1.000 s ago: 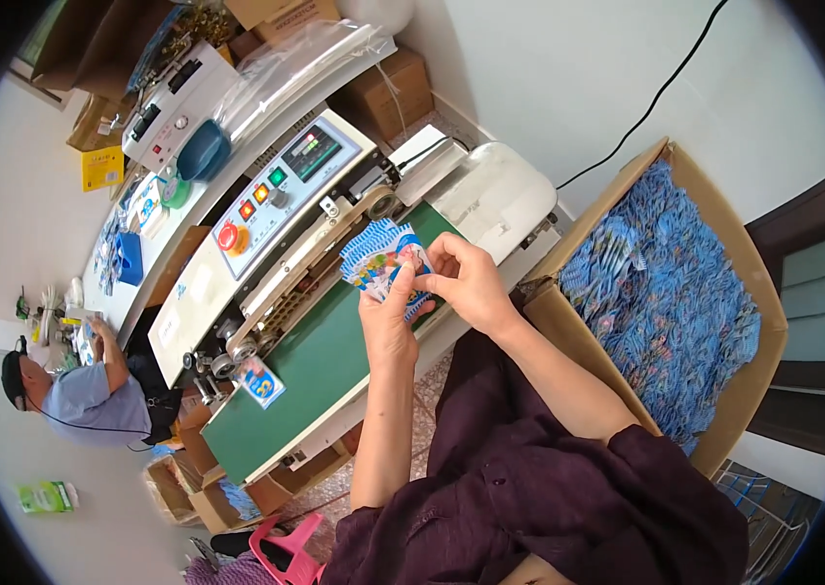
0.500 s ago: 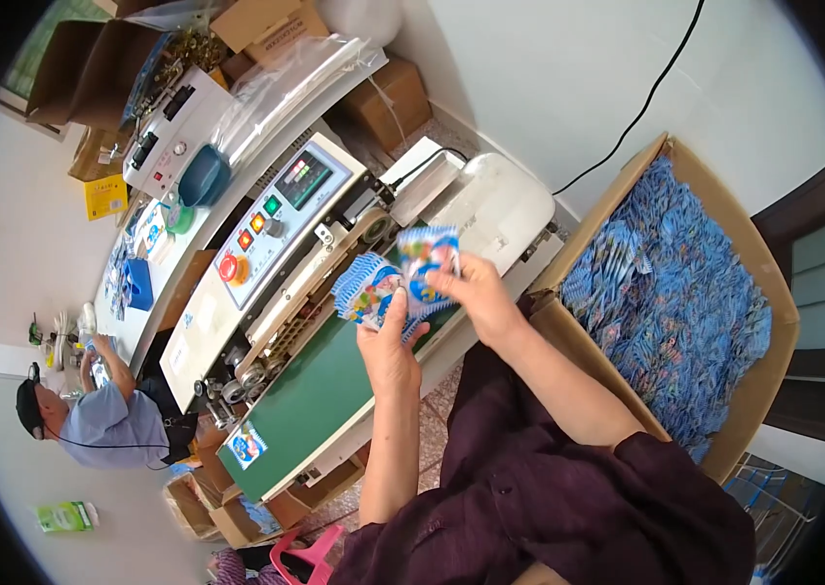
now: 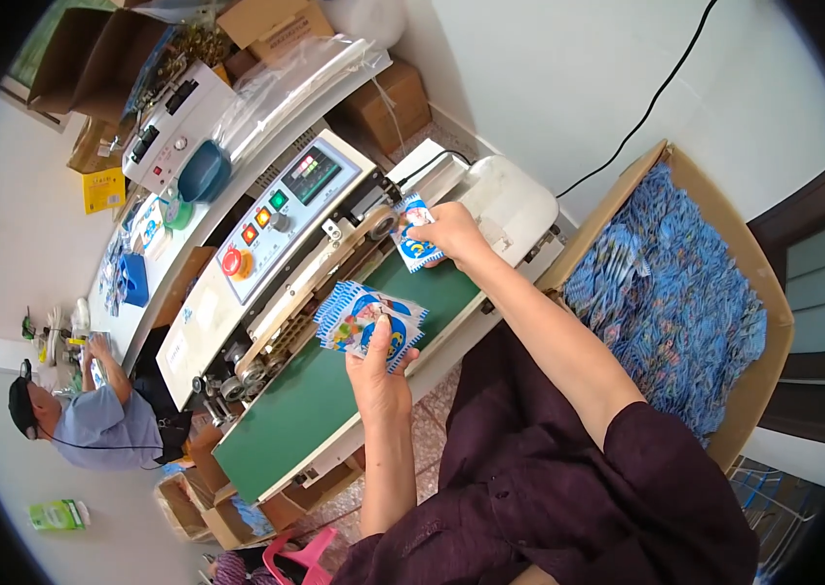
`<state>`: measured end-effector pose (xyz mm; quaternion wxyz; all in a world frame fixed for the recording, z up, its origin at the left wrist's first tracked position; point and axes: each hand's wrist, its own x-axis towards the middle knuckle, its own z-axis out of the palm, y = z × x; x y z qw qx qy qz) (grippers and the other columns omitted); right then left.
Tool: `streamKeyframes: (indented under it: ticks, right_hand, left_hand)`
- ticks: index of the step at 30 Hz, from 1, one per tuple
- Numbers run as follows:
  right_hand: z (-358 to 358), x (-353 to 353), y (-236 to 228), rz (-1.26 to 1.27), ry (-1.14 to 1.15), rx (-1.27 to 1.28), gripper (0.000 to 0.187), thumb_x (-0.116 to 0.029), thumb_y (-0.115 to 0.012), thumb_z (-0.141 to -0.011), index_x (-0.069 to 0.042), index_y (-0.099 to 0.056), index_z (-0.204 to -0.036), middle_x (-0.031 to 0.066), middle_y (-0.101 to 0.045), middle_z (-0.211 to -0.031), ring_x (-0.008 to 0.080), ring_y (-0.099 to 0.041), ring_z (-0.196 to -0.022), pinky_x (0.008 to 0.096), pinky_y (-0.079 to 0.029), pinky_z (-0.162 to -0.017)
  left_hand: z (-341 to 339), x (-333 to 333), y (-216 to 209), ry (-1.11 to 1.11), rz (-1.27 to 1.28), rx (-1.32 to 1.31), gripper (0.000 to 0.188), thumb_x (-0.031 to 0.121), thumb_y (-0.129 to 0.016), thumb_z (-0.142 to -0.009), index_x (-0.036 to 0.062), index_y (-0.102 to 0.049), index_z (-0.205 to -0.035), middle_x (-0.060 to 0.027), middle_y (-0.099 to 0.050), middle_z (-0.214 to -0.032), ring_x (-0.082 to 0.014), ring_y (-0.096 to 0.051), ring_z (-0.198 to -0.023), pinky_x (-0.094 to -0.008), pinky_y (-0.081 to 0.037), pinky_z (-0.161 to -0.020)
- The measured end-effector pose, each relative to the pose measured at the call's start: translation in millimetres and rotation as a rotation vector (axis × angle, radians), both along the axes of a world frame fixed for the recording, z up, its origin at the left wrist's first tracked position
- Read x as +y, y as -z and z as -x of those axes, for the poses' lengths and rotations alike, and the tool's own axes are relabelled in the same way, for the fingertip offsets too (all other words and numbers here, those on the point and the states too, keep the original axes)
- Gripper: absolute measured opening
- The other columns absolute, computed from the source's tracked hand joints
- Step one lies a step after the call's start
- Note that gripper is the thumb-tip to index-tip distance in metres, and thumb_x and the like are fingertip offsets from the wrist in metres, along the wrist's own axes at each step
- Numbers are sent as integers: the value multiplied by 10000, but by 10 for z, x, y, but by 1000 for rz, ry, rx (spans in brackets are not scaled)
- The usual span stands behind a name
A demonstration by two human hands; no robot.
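Note:
A fanned stack of blue-and-white printed packets [image 3: 342, 310] is pinched in my left hand [image 3: 379, 382], thumb on top, above the green belt of the sealing machine [image 3: 276, 421]. My right hand [image 3: 455, 237] grips a single packet [image 3: 416, 246] by its right side. That packet's upper end is at the sealer's intake end, beside a round wheel [image 3: 382, 224]. Whether its edge is between the rollers I cannot tell. Behind the belt rises the machine's control panel [image 3: 281, 219], with lit buttons and a red knob.
To my right stands a large cardboard box [image 3: 785, 327] heaped with similar blue packets [image 3: 671, 302]. A co-worker [image 3: 105, 419] handles something at a white table on the left. Below the belt's far end are open cartons [image 3: 227, 517] and a pink plastic chair [image 3: 303, 558].
My right hand has drawn one packet away from the stack and carried it up to the sealer's intake. My left hand lowered slightly. A packet at the belt's left end is gone from it.

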<state>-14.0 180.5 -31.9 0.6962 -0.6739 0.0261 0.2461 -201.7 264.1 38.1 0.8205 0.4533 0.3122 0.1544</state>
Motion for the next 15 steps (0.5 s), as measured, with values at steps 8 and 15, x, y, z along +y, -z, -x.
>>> streamKeyframes:
  ticks: [8, 15]
  right_hand:
    - [650, 39, -229, 269, 115, -599, 200, -114, -721, -731, 20, -584, -788, 88, -609, -678, 168, -604, -642, 274, -457, -571]
    - [1229, -246, -590, 114, -112, -779, 139, -29, -691, -736, 5, -560, -769, 41, -485, -762, 102, -504, -625, 239, -416, -569]
  left_hand:
    - [97, 74, 21, -7, -7, 37, 337, 224, -699, -811, 117, -540, -1089, -4, -632, -946, -107, -626, -779, -251, -514, -536]
    - [15, 51, 81, 61, 20, -20, 281, 211, -693, -821, 112, -570, -1053, 7, -636, -911, -88, -614, -751, -238, -523, -524]
